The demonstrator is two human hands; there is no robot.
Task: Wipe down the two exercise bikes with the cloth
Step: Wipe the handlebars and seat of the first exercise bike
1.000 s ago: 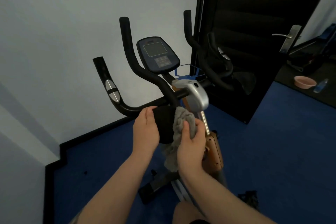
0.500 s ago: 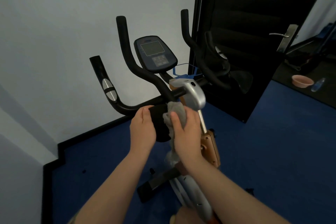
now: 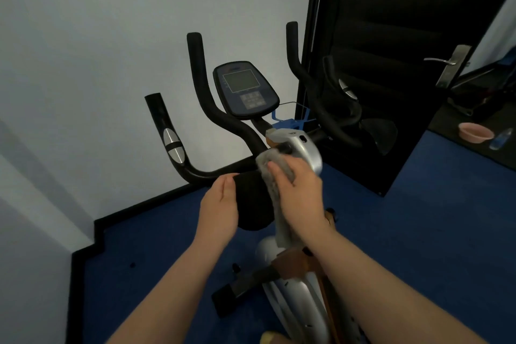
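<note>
One exercise bike stands in front of me, with black handlebars, a console and a silver post cover. A black pad sits on the bar below the console. My left hand grips the pad's left side. My right hand presses a grey cloth against the pad's upper right edge, just under the silver cover. The cloth's tail hangs down below my right wrist. No second bike is in view.
A white wall lies behind and left of the bike. A black door with a metal handle stands open at the right. Beyond it are a pink bowl and a bottle on the floor. Blue carpet covers the floor.
My right hand has slid the cloth upward along the pad toward the silver cover. My left hand has stayed on the pad's left side.
</note>
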